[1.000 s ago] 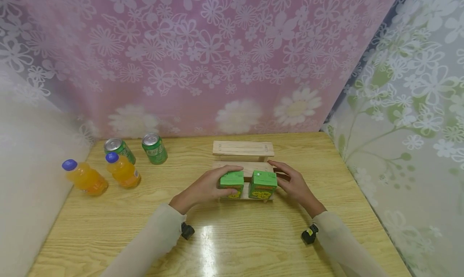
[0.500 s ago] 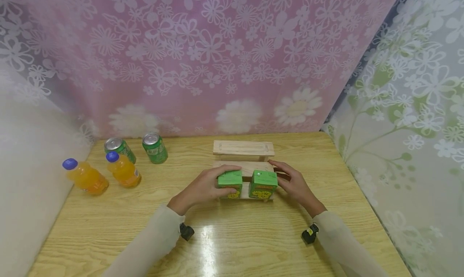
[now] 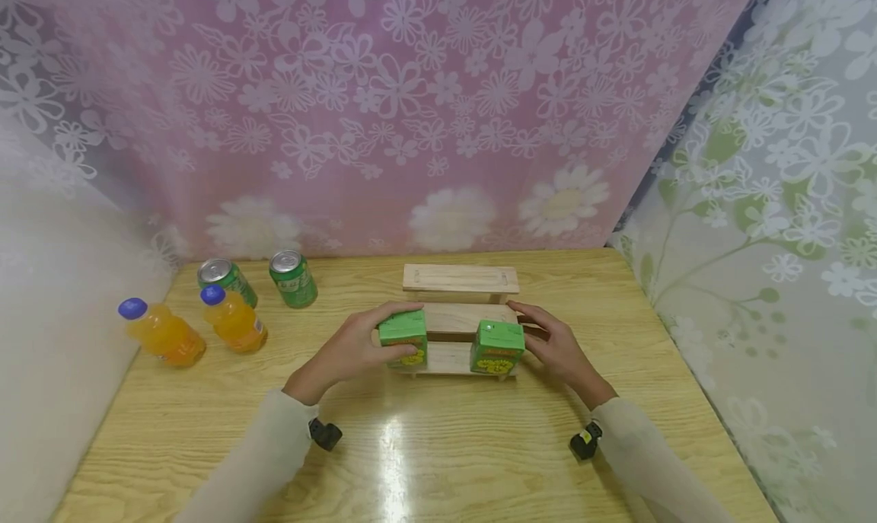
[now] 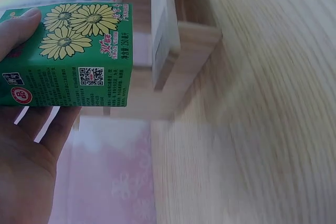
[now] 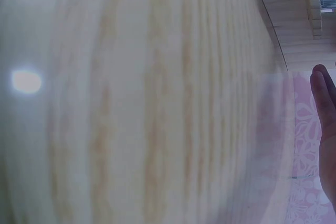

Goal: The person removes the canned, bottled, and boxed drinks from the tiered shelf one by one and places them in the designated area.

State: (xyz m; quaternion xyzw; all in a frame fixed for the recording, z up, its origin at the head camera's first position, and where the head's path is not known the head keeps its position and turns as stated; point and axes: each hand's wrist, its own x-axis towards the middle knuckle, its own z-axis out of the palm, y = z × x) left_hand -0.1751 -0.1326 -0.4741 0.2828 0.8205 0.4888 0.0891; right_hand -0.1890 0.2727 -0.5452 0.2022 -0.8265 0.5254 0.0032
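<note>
My left hand (image 3: 349,350) grips a green drink carton (image 4: 79,59) printed with yellow flowers, thumb on its front face and fingers behind. In the left wrist view a gap shows between this carton's base and the lowest step of the wooden tiered stand (image 3: 448,359); the carton juts past the stand's left end. A second green carton (image 3: 497,348) stands upright at the right of that lowest step. At the stand's right end is my right hand (image 3: 563,353), its extended fingertips against the middle tier. Only part of that hand shows in the right wrist view.
Two orange drink bottles (image 3: 235,321) with blue caps stand at the left of the wood-grain table (image 3: 466,447). Behind them are two green cans (image 3: 293,281). A pink flowered curtain (image 3: 411,127) hangs along the back edge, and a pale patterned wall (image 3: 774,226) borders the right.
My left hand has moved left with its carton, widening the space between the two cartons. My right hand and the stand have stayed in place.
</note>
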